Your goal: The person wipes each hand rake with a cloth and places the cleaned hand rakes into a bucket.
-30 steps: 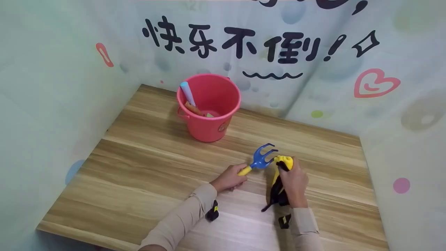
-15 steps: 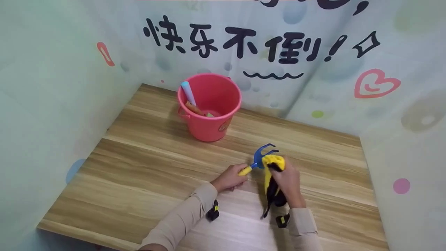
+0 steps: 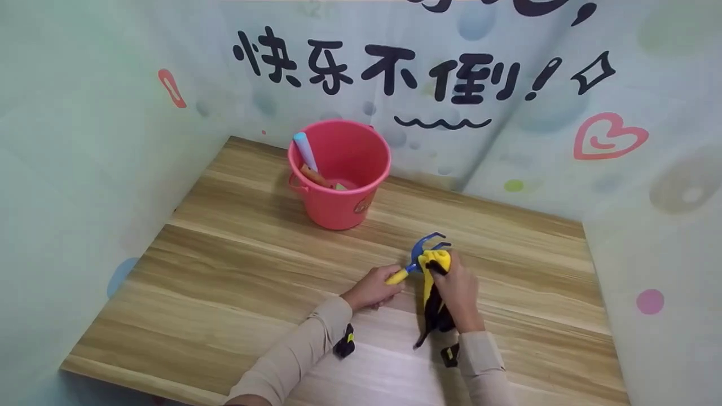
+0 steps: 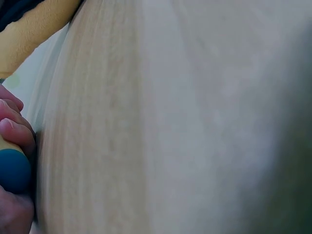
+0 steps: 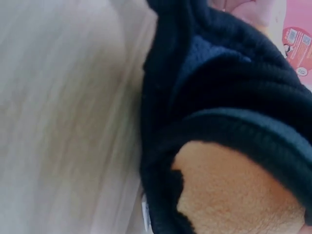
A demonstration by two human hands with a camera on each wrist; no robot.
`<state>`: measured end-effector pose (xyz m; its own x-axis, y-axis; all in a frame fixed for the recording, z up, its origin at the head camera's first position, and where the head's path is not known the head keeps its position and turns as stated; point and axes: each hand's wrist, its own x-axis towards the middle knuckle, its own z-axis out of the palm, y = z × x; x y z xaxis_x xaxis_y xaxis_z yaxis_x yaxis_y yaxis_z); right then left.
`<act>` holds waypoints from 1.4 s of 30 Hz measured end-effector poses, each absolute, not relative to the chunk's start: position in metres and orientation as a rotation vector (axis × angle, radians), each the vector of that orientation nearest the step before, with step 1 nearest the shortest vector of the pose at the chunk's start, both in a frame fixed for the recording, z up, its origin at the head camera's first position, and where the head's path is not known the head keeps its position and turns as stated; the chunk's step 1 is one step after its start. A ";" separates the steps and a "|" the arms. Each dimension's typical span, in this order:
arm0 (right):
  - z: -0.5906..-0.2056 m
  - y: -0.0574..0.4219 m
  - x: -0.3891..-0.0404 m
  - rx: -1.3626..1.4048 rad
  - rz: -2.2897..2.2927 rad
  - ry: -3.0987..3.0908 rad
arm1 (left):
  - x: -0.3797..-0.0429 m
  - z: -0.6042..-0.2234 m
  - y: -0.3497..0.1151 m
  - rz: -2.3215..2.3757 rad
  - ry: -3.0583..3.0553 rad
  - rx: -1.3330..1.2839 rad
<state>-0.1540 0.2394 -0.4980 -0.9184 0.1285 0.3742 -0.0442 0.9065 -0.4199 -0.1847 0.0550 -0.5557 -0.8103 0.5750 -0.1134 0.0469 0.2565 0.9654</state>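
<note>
In the head view my left hand grips the yellow handle of a small blue hand rake, prongs pointing away from me. Its blue rounded handle end shows between my fingers in the left wrist view. My right hand holds a bunched yellow-and-black cloth against the rake's head, covering part of the prongs. The cloth's loose black end hangs toward me. Soft black folds and an orange-yellow fleecy patch of the cloth fill much of the right wrist view.
A pink bucket stands at the back of the wood-grain table. Inside it are a pale blue-and-lilac stick, an orange-brown piece and a bit of something green. Printed fabric walls enclose the table's back and sides.
My right hand has moved left with the cloth, from beside the prong tips onto the rake's head. My left hand and the rake have stayed in place.
</note>
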 end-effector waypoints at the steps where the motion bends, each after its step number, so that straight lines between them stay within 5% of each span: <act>1: -0.498 0.241 -0.154 -0.091 0.604 -2.668 | -0.185 -0.556 0.055 1.581 2.084 0.561; 35: -0.480 0.266 -0.152 -0.375 0.642 -2.380 | -0.184 -0.556 0.055 1.590 2.063 0.571; 42: -0.476 0.256 -0.149 -0.082 0.684 -2.427 | -0.184 -0.555 0.054 1.596 2.066 0.564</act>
<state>-0.1489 0.2556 -0.4757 -0.8128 0.2142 0.5417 -0.1004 0.8645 -0.4924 -0.1835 0.0544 -0.5554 -0.8071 0.5797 -0.1122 0.0376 0.2401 0.9700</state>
